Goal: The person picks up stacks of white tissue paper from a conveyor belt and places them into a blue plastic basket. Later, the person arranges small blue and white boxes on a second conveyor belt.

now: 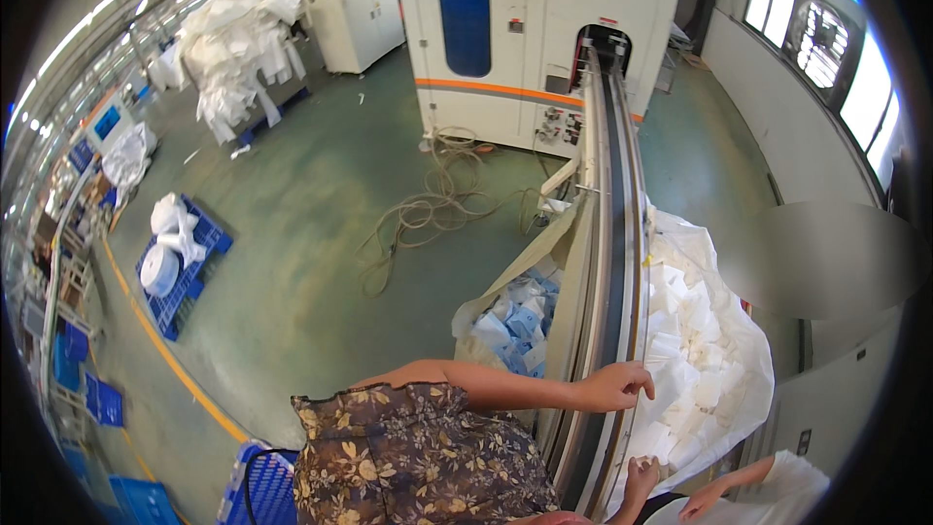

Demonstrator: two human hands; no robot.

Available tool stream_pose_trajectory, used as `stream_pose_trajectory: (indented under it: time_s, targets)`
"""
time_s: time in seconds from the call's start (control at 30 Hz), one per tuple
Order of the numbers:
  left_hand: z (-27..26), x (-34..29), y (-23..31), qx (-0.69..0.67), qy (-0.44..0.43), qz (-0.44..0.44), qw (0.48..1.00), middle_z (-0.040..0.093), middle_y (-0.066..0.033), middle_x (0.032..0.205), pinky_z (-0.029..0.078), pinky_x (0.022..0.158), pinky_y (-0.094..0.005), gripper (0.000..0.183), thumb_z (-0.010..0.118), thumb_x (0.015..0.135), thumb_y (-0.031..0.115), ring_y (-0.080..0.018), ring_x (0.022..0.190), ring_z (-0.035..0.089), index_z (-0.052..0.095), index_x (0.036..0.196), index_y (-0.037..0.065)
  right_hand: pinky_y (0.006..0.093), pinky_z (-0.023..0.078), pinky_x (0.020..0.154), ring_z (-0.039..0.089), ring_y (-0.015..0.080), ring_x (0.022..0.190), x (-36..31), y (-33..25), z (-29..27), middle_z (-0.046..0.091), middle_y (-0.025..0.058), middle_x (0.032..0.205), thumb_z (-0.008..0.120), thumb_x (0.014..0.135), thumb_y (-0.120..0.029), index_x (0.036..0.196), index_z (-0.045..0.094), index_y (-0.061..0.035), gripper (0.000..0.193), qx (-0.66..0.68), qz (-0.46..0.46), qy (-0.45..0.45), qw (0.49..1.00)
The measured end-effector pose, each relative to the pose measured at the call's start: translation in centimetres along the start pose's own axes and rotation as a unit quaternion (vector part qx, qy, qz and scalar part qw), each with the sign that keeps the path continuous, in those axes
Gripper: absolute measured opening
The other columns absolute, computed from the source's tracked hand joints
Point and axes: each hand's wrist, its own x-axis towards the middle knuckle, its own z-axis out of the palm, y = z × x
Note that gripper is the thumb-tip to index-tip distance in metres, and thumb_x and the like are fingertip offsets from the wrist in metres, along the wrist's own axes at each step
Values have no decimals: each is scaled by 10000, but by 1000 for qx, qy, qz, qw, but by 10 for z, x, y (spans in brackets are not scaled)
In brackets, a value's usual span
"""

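Observation:
My left hand (pixel 614 387) reaches across the long narrow conveyor (pixel 614 233), above its right rail. Its fingers bend loosely downward and apart, and I see nothing in them. My right hand (pixel 639 476) is lower, beside the conveyor's right edge and the white bag (pixel 748 360). Its fingers are curled in; whatever they may hold is too small to make out. Crumpled white pieces (pixel 685 360) fill that bag. On the conveyor's left, a second bag (pixel 476 316) holds blue and white pieces (pixel 520 326).
A co-worker's hand (pixel 702 501) and white sleeve (pixel 787 491) are at lower right. The conveyor runs into a white machine (pixel 476 112). Loose hoses (pixel 432 209) lie on the floor. Blue pallet (pixel 209 233) with white rolls stands left; a blue crate (pixel 272 486) is near me.

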Motion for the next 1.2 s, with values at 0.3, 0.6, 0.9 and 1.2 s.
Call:
stream_pose_trajectory:
  time_s: [0.3,0.6,0.9,1.2]
  targets:
    - [7,-9,-17,-1,-92,56,994,528,-95,868,442,649,-316,226,561,764,14,-195,718,551,669,962,30,288,485,769,615,167,873,-18,-141,0,640,117,973,577,989,-228,1313,502,47,432,33,-35,34,998]
    - [-121,-60,5,93,-138,36,985,560,-103,918,472,723,-353,221,563,811,69,-235,797,584,662,1008,52,250,387,430,488,131,519,-75,-252,-11,567,49,717,446,1010,-283,884,556,-57,281,53,156,58,985]
    - [-313,-236,-40,254,-439,-47,860,391,-225,1483,436,1007,-488,911,669,827,411,-418,1305,449,196,1552,126,362,475,627,591,235,727,-69,-285,-17,601,151,920,543,938,-277,1228,555,-52,367,45,281,56,957]
    - [-303,-306,-120,-29,-349,45,936,300,-179,1550,378,1057,-487,1000,673,802,598,-367,1372,375,222,1544,105,417,478,727,626,246,838,-51,-275,-14,615,173,1049,571,917,-294,1208,590,-57,376,-4,343,60,937]
